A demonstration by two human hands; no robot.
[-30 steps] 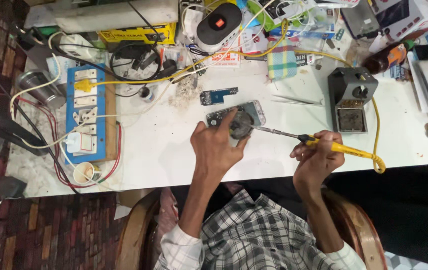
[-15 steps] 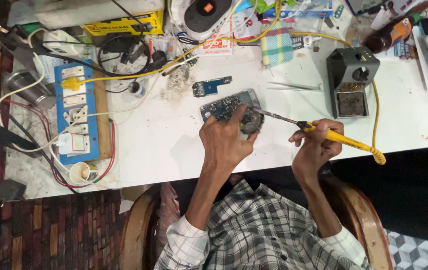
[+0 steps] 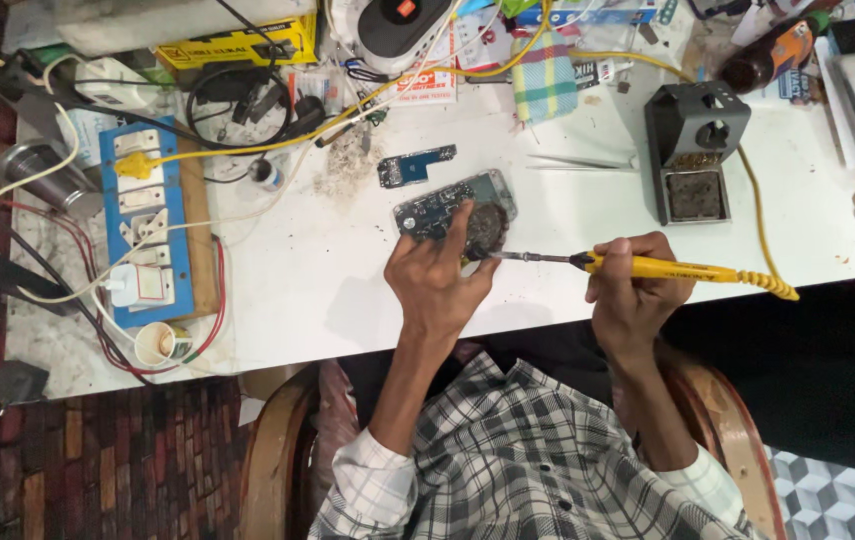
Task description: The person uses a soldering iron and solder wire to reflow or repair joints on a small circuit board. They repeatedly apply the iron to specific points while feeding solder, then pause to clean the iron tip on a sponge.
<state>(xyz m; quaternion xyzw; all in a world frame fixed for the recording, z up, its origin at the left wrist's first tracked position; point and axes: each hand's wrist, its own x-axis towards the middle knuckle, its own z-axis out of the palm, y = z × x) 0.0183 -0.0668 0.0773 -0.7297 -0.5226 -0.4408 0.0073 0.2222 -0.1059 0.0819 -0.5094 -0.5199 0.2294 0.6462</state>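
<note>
On the white tabletop point(image 3: 278, 300), in the head view, the left hand point(image 3: 438, 285) presses down on a blue-green circuit board point(image 3: 440, 208), its grip clenched on the board's near edge. The right hand point(image 3: 638, 290) grasps a yellow soldering iron point(image 3: 648, 266). Since half a second ago the iron's tip has moved closer and now meets the board beside the left fingers, so soldering seems under way. Behind, a flat yellow box point(image 3: 238, 42) lies at the far edge, a checked cloth point(image 3: 545, 78) near the middle, a blue socket board point(image 3: 148, 220) to the left, and a black iron stand point(image 3: 696, 150) at the right.
</note>
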